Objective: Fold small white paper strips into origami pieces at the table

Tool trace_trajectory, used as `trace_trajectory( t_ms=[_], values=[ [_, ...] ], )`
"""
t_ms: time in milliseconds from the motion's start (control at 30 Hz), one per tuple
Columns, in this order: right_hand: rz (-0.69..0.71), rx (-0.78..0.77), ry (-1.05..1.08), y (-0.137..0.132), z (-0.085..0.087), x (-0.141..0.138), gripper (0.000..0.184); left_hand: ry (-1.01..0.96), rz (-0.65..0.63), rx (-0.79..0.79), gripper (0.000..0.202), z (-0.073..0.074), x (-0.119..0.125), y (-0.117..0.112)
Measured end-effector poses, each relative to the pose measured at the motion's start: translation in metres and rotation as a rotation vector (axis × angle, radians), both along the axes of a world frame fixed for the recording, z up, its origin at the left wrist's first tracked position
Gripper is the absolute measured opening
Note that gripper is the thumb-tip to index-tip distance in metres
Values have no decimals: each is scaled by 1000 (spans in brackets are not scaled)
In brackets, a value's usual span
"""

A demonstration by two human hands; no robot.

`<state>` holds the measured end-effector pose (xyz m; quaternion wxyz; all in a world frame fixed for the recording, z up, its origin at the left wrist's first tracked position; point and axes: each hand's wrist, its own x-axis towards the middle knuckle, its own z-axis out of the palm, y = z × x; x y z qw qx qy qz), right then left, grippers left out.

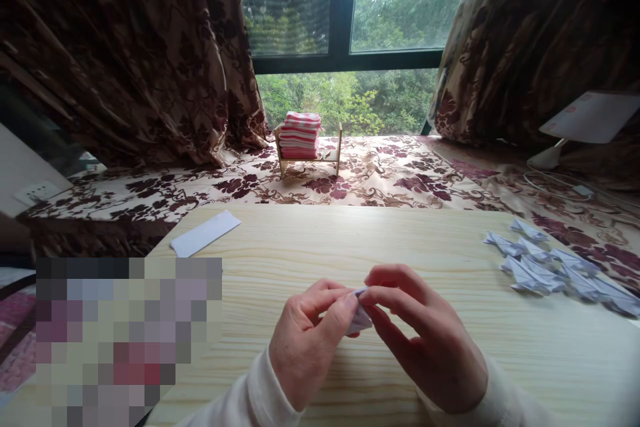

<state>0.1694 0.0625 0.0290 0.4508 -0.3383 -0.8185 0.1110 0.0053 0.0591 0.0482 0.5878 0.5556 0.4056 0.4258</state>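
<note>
Both hands meet over the pale wooden table (310,247), pinching one small folded piece of white paper (359,320). My left hand (305,340) grips it from the left with thumb and fingers closed. From the right, my right hand (425,340) curls its fingers over the top of the paper. Most of the paper is hidden between the fingers. White sleeves cover both wrists.
A pile of several folded white paper shapes (550,267) lies at the table's right edge. A flat white paper strip (205,233) lies at the far left. Beyond the table, a small wooden rack with pink striped cloths (300,140) stands on a floral sill before the window.
</note>
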Motion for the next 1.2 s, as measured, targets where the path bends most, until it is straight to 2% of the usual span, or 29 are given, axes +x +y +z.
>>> trace_trajectory(
  t_ms=[233,433,567,767,867,1000,1200],
  values=[
    [6,11,16,0,1,-2,21,131,53,108,29,-2,1,-1],
    [-47,-97,102,1,-3,-2,17,233,89,197,28,1,3,-2],
    [-91,-172,126,1,-3,-2,16,243,77,228,28,0,3,-3],
    [-47,-233,141,2,-5,-3,11,143,18,172,30,-3,1,-1],
    [-83,-201,144,2,-6,-2,15,146,41,162,29,-6,0,1],
    [-167,-83,81,2,-4,-1,21,154,133,117,28,-10,-2,4],
    [-184,108,-109,2,0,-1,20,-55,97,-94,30,-14,0,5]
  ],
)
